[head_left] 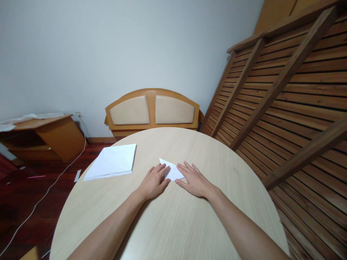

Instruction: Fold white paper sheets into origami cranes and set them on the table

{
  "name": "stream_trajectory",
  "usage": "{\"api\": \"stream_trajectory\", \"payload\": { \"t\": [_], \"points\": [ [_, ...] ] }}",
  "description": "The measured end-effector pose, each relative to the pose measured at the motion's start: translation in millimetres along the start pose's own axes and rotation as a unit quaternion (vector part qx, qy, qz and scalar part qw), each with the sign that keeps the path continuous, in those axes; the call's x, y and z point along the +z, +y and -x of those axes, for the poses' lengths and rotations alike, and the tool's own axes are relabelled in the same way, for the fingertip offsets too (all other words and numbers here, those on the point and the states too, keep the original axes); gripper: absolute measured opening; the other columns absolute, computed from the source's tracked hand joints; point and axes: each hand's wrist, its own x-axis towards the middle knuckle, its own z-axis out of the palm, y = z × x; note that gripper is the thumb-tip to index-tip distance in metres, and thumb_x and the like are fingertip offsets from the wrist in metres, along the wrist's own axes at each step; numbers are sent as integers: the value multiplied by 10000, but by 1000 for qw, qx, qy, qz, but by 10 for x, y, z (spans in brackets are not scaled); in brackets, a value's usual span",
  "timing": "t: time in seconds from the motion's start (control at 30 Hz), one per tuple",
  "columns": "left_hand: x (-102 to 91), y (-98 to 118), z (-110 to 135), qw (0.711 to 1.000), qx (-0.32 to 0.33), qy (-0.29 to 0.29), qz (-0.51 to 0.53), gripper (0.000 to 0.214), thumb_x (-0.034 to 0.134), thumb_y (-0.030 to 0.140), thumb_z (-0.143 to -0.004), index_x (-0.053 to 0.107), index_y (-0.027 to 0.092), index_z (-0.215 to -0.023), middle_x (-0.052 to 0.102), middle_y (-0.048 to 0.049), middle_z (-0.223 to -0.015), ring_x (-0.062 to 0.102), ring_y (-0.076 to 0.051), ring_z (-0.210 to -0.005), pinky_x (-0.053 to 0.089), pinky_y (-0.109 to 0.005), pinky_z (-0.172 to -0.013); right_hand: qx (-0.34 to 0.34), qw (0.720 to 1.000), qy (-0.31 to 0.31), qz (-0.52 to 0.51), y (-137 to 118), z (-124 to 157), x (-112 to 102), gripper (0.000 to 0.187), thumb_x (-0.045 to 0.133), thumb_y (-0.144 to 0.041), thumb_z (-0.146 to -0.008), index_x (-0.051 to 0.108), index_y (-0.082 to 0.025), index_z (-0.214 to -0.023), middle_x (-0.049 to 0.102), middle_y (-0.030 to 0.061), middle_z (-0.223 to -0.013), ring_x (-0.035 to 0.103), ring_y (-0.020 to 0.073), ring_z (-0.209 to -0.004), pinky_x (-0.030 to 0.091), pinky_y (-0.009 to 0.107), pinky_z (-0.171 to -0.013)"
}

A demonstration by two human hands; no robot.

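A small piece of folded white paper (172, 173) lies flat on the round table, its pointed corner aimed toward the far left. My left hand (155, 180) rests on the paper's left side, with fingers apart and slightly bent. On the right side, my right hand (194, 179) lies flat with its fingers spread over the edge. Both thumbs point inward near the paper's front edge. Parts of the paper are hidden beneath the fingers.
A stack of white paper (111, 161) sits on the left of the pale round table (173, 227). Behind stands a padded headboard (151, 108). A slatted wooden frame (273, 86) leans at the right. A white cable (54, 184) runs along the floor beside a low cabinet (65, 139).
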Motion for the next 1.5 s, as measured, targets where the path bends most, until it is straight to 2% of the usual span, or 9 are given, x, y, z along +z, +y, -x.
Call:
{"api": "stream_trajectory", "payload": {
  "t": [0.13,0.27,0.57,0.77,1.0,1.1,1.23,1.33,1.5],
  "points": [
    [18,-12,-9,999,-36,30,-25,583,560,518,-913,502,228,-1414,451,-134,-1517,351,-351,-1429,290,-565,-1143,-46,999,2,-6,-34,13,-14,796,430,-657,-939,211,-232,-1576,218,69,-1634,87,286,-1523,15,520,-1226],
    [40,-31,-22,998,-44,35,-32,619,567,547,-898,511,198,-1406,460,-138,-1510,362,-355,-1421,282,-556,-1150,-99,994,-35,-20,-109,16,-2,786,466,-628,-937,203,-252,-1576,236,53,-1628,100,260,-1523,16,493,-1234],
    [-38,-80,-18,999,-34,-6,-25,610,540,586,-912,508,250,-1420,420,-107,-1543,320,-389,-1438,291,-579,-1136,-52,998,-35,-29,-38,20,10,823,432,-699,-918,225,-244,-1571,243,61,-1625,142,293,-1514,78,519,-1227],
    [-59,-159,-14,1000,-18,-2,-6,630,595,574,-889,513,232,-1412,433,-138,-1529,331,-372,-1437,323,-551,-1132,-41,998,-27,-31,-26,41,-16,805,441,-699,-914,255,-261,-1564,261,53,-1620,150,306,-1511,87,531,-1222],
    [-61,-168,-15,999,1,30,23,571,632,444,-890,520,241,-1412,488,-130,-1482,422,-340,-1377,350,-544,-1125,-34,999,-14,-17,-27,28,-6,784,441,-698,-912,320,-251,-1544,311,61,-1605,175,322,-1501,107,542,-1215],
    [-104,-129,-24,996,61,54,35,433,572,243,-913,585,282,-1344,523,-82,-1447,469,-271,-1325,384,-481,-1111,-37,999,-1,-2,-45,18,-17,746,465,-675,-914,381,-244,-1516,358,78,-1581,227,328,-1480,148,533,-1208],
    [-157,-50,-35,990,136,27,16,422,485,74,-905,697,314,-1179,661,-32,-1254,543,-240,-1178,438,-428,-1022,-58,998,27,12,-66,17,-50,666,503,-631,-918,478,-238,-1455,466,100,-1494,311,327,-1431,222,502,-1189],
    [-165,2,-38,991,132,19,-14,387,506,66,-892,720,286,-1128,709,-31,-1160,564,-252,-1105,439,-426,-987,-75,996,49,18,-47,13,-56,545,496,-552,-955,536,-245,-1404,537,102,-1404,359,310,-1389,275,483,-1165],
    [-184,66,-19,993,94,37,-63,327,516,104,-888,712,245,-1109,690,-54,-1165,548,-260,-1105,445,-420,-969,-110,990,83,17,-4,-4,-29,354,455,-332,-1005,606,-252,-1315,601,97,-1243,448,259,-1287,355,451,-1106]
  ]
}}
